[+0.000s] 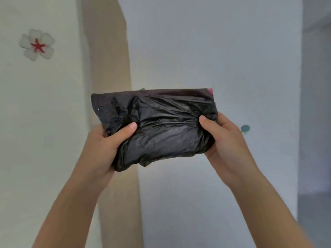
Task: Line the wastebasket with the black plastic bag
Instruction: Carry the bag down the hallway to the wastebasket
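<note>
A black plastic bag (161,127) is held up in front of me at chest height, wrinkled and wrapped over something boxy. A dark flat rim with a small pink corner (210,90) shows along its top edge. My left hand (107,140) grips the bag's lower left side, thumb pressed on the front. My right hand (223,140) grips the right side, thumb on the front as well. Whether the shape under the plastic is the wastebasket, I cannot tell.
A cream wall on the left carries a white flower sticker with a red centre (36,44). A beige pillar (111,68) runs down behind the bag. A pale grey wall with a small teal mark (245,128) fills the right.
</note>
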`<state>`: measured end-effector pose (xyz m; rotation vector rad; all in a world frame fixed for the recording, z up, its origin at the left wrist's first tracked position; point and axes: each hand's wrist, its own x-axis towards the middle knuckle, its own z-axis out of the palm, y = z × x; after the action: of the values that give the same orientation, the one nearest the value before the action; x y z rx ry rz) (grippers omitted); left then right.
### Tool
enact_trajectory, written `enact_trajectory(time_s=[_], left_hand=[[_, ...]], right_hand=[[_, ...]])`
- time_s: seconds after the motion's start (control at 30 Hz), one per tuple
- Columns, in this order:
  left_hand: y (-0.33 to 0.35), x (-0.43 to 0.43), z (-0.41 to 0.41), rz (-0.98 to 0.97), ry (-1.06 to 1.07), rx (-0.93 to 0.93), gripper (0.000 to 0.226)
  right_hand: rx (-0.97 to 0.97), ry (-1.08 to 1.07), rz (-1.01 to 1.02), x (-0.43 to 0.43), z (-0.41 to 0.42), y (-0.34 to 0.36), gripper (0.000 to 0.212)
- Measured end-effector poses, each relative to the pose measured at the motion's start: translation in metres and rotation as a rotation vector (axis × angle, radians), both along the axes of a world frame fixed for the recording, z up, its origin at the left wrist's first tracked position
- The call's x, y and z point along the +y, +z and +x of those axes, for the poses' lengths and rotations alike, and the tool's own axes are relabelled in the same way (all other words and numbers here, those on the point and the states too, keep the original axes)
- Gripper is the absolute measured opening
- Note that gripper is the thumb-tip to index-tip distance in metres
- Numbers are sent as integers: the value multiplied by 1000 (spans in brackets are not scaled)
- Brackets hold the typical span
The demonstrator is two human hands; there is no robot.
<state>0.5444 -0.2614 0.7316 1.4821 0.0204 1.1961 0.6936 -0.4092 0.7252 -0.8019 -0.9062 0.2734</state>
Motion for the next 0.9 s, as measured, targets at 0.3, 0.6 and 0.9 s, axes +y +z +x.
enact_trajectory(time_s=[0.3, 0.6, 0.9], left_hand=[[-14, -156, 281, -67, -425, 187, 11], [-54, -298, 524, -70, -717, 316, 32], [-89, -356, 787, -72, -877, 327, 20]], right_hand=[[80, -488, -24, -207, 203, -17, 17], [125, -883, -57, -360, 382, -56, 15], [226, -955, -82, -420, 606, -88, 22]])
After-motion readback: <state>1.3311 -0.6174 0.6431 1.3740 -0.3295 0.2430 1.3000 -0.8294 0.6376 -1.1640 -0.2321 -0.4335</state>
